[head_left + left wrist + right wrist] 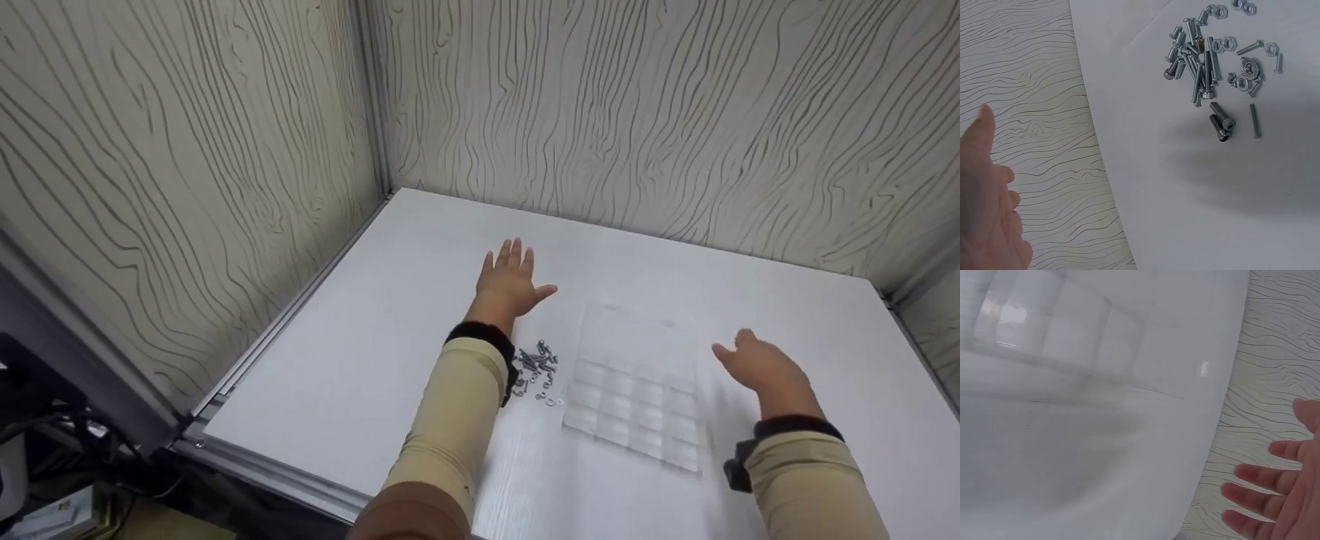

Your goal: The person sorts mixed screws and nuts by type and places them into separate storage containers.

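Note:
My left hand (508,285) is held over the white table with fingers spread and nothing in it. Just below it in the head view lies a loose pile of metal screws (536,360), partly overlapped by my left cuff. The left wrist view shows bolts (1220,121), nuts (1229,44) and a toothed flange nut (1250,68) in that pile. A clear plastic compartment box (634,405) lies right of the pile; its compartments show no contents. Right of the box, my right hand (765,367) hovers with nothing in it, its fingers (1258,500) extended in the right wrist view.
The white table (322,337) ends at a metal frame rail (292,480) on the left and front. Wood-grain panels (600,112) stand behind and at the sides. Cables and a box (67,514) sit low at the far left, off the table.

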{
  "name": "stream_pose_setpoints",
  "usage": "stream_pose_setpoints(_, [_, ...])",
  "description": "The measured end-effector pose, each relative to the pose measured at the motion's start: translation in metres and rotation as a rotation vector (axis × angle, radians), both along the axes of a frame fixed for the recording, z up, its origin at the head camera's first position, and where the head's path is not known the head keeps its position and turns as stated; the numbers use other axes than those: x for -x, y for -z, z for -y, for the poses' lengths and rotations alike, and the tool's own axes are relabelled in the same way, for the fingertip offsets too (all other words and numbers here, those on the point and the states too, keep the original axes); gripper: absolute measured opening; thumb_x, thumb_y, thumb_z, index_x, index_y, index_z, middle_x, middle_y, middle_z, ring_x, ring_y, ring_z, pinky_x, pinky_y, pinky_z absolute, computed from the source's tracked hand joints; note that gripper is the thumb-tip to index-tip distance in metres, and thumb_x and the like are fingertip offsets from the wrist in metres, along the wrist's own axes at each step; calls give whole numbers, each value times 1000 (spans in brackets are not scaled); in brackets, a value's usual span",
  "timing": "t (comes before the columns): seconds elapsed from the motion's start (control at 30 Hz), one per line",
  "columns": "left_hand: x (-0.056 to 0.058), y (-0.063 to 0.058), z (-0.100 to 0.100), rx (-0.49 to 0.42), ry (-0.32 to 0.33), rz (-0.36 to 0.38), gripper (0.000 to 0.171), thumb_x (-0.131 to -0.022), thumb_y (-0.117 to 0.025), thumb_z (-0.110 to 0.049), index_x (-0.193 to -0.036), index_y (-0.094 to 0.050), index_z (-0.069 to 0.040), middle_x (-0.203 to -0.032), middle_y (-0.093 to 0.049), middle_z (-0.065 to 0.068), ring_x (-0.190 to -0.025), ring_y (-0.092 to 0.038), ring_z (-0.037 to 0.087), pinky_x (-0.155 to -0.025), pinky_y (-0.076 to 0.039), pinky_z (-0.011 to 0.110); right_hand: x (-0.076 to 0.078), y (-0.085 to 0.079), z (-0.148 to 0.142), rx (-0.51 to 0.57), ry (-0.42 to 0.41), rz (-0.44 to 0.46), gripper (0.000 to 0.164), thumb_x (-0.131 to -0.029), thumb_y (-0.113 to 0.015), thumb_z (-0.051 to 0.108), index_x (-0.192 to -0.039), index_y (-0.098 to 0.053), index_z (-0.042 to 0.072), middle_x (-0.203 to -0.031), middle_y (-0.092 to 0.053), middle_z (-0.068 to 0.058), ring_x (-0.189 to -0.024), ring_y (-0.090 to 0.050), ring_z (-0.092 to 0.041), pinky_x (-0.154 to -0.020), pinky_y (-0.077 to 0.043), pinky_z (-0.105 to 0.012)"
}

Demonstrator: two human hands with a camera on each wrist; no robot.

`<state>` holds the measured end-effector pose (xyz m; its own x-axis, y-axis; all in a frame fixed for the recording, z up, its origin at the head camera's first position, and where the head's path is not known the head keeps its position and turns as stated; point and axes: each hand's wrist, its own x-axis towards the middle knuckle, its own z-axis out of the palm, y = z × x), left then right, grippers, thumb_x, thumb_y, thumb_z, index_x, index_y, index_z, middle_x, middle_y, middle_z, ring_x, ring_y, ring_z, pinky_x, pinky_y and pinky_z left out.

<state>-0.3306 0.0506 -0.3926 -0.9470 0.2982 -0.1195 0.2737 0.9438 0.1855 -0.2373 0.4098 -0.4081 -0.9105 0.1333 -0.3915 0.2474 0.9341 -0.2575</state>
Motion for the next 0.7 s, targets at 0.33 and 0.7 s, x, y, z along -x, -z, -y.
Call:
stream_pose_setpoints(0.33, [1, 2, 7, 18, 18, -7, 82, -108, -32, -64, -170, -9, -15, -179, 0, 8, -168, 2, 23, -138, -4, 42, -26, 64, 11, 301, 119, 154, 47, -100, -46, 25, -116, -52, -18, -83, -66, -17, -74, -66, -25, -69, -59, -35])
stream_pose_setpoints(0.7, [-23, 31, 5, 87, 201, -84, 71, -107, -52, -50, -167, -28, -21, -178, -15, 8, -167, -10, 24, -136, -15, 40, -31, 81, 21, 315, 122, 90, 17, -95, -40, 12, -95, -51, 0, -67, -51, -2, -56, -50, -13, -54, -44, -22])
